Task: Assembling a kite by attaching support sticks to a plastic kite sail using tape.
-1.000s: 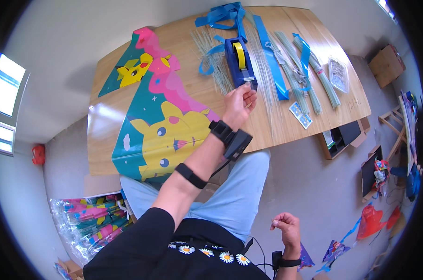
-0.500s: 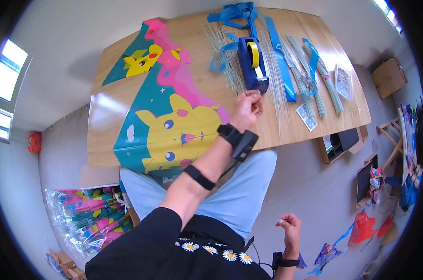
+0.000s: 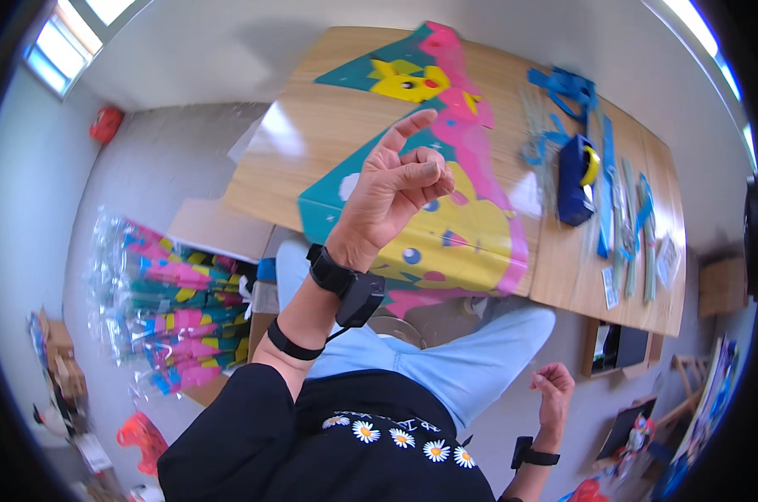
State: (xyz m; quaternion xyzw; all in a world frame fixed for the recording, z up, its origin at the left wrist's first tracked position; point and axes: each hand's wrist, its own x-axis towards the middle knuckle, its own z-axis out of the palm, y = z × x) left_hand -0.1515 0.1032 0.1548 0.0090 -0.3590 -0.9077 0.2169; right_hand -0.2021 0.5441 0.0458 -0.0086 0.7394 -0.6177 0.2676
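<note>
My left hand (image 3: 400, 184) is raised over a printed kite sail (image 3: 467, 226) in teal, pink and yellow. Its index finger points outward, while the thumb presses against the other, curled fingers. Whatever may be pinched there is too small to make out. My right hand (image 3: 554, 391) is low at the right, beside my knee and off the table. Thumb and fingertips meet there in a pinch, and what they hold is unclear. The sail lies on the wooden table (image 3: 312, 92), its lower part at the near edge. To its right stands a dark blue tape dispenser (image 3: 573, 188) with a yellow core.
Blue ribbon (image 3: 571, 88) and bundles of thin rods (image 3: 650, 255) lie on the table's right side, near a small card (image 3: 609, 287) and a clear box (image 3: 667, 261). Bagged printed kites (image 3: 186, 305) fill the lower left. An open carton (image 3: 617, 347) sits under the table at right.
My left hand has moved from the tape dispenser leftward to above the sail, with its index finger now extended. The view has swung left. My right hand stays low and pinched.
</note>
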